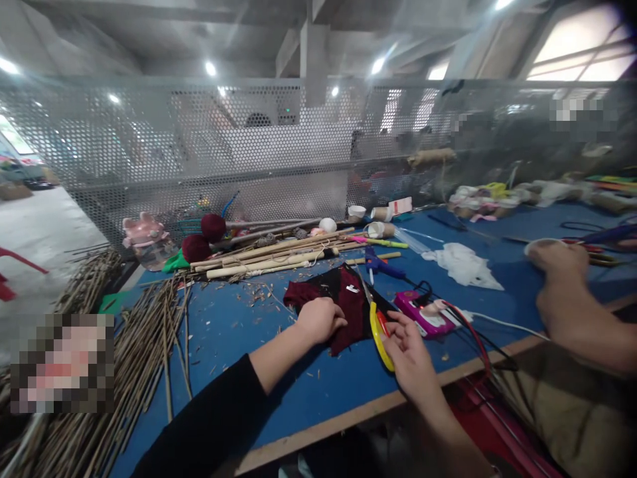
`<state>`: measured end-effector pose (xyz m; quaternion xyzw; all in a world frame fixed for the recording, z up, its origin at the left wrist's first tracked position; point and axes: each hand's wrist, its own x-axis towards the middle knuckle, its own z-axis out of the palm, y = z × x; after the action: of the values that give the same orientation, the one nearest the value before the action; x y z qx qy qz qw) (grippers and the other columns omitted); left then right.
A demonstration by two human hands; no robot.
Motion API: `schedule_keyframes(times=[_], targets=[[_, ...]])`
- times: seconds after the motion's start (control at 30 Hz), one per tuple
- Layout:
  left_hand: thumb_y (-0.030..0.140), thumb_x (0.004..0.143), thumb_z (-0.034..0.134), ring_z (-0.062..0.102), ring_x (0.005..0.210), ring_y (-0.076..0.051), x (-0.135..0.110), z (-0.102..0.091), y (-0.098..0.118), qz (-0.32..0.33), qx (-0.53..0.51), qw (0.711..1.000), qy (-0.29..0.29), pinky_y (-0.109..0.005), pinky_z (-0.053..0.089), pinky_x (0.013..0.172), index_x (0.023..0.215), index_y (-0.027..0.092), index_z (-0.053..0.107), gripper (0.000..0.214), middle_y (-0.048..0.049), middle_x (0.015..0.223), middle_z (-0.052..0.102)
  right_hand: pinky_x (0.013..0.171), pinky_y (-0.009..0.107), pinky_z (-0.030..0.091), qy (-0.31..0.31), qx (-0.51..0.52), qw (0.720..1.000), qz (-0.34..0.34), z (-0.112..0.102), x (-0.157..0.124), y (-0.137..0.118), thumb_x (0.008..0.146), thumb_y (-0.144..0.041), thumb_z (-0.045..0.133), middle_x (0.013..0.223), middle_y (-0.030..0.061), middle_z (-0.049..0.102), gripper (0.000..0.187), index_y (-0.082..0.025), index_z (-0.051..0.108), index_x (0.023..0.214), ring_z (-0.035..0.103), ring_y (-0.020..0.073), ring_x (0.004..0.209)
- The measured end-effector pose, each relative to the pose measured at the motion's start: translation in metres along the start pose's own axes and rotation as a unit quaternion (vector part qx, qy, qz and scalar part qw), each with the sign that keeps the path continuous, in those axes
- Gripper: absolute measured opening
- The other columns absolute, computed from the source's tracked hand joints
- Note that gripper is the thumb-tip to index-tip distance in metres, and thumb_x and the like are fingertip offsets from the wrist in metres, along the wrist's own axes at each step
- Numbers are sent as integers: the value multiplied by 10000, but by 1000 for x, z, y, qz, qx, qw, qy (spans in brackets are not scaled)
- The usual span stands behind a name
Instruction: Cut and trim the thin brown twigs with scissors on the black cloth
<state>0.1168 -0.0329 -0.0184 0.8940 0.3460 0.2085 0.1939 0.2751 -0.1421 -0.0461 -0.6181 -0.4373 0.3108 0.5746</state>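
A dark red and black piece of fabric (354, 302) lies on the blue tabletop, with a small white mark near its upper part. My left hand (320, 321) rests on the left side of the cloth, its fingers curled and closed on it. In my right hand (409, 352) is a pair of scissors (379, 338) with yellow and red handles. The blades point away from me over the right part of the fabric. Whether they are spread or closed is hard to make out.
Thin dry sticks (144, 352) heap at the left; pale wooden rods (269, 255) lie behind the cloth. A blue glue gun (383, 264) and a purple device (424, 314) with cables sit nearby. At right, another person's hand (562, 259) holds a round object. A perforated metal screen (199, 153) stands behind.
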Motion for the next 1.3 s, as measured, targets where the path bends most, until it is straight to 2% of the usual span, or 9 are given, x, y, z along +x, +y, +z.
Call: schedule_keyframes(times=[0.13, 0.3, 0.4, 0.53, 0.73, 0.97, 1.03, 1.17, 1.3], targets=[[312, 848, 441, 589, 777, -165, 0, -19, -16, -18, -35, 999, 33, -249, 423, 695, 802, 161, 665, 274, -63, 811, 644, 689, 297, 495, -6, 30, 1000, 4, -3, 0, 0, 768, -430, 542, 982, 89, 580, 447, -215, 371, 1120, 600, 196, 844], [400, 868, 318, 485, 591, -127, -13, -80, -79, -180, -95, 971, 122, -232, 368, 555, 695, 154, 563, 387, -4, 628, 554, 668, 288, 498, 0, 47, 999, 4, -5, 1, 1, 795, -413, 496, 1007, 101, 574, 383, -221, 381, 1105, 601, 182, 805], [423, 819, 421, 450, 601, -127, -33, -107, -125, -188, 23, 972, 139, -233, 348, 577, 582, 168, 479, 353, 1, 600, 503, 668, 285, 504, 1, 51, 999, 2, -6, 1, 3, 802, -409, 492, 1045, 107, 569, 367, -231, 390, 1106, 607, 184, 819], [346, 797, 487, 482, 664, -143, -58, -115, -167, -145, 153, 977, 15, -242, 363, 635, 642, 178, 502, 229, -30, 712, 549, 658, 286, 515, 10, 48, 999, 10, -7, 2, 5, 786, -424, 519, 1024, 104, 590, 380, -238, 414, 1100, 619, 198, 829], [203, 865, 326, 535, 881, -240, -65, -124, -190, -245, 375, 892, 57, -300, 399, 638, 971, 173, 567, 265, -132, 1042, 542, 669, 294, 527, 11, 73, 997, 24, -12, 8, 19, 723, -451, 614, 987, 104, 615, 452, -235, 450, 1085, 633, 210, 815], [115, 822, 369, 471, 1015, -320, -39, -140, -145, -272, 456, 841, 103, -554, 258, 917, 852, 104, 658, 291, -181, 980, 585, 544, 227, 486, 92, 122, 988, 17, -12, 8, 21, 637, -384, 702, 856, 55, 621, 429, -235, 519, 995, 601, 155, 664], [130, 828, 382, 464, 1052, -303, -31, -132, -114, -197, 418, 880, 112, -538, 232, 958, 936, 130, 654, 292, -171, 1030, 590, 544, 228, 482, 107, 133, 985, 9, -10, 7, 17, 633, -378, 703, 822, 39, 610, 410, -239, 518, 973, 586, 142, 641], [234, 814, 502, 534, 997, -196, -21, -87, -65, 120, 177, 970, -113, -324, 374, 901, 1011, 227, 650, 246, -71, 1055, 618, 578, 233, 480, 100, 114, 988, -14, -8, 4, 10, 667, -371, 673, 824, 33, 593, 365, -237, 520, 970, 566, 131, 651], [310, 838, 500, 561, 982, -179, -21, -41, -55, 144, 93, 979, -109, -274, 405, 860, 916, 202, 674, 219, -68, 1055, 628, 649, 255, 481, 73, 81, 993, -45, -6, 0, 6, 713, -373, 614, 927, 60, 595, 333, -227, 504, 991, 580, 151, 761]])
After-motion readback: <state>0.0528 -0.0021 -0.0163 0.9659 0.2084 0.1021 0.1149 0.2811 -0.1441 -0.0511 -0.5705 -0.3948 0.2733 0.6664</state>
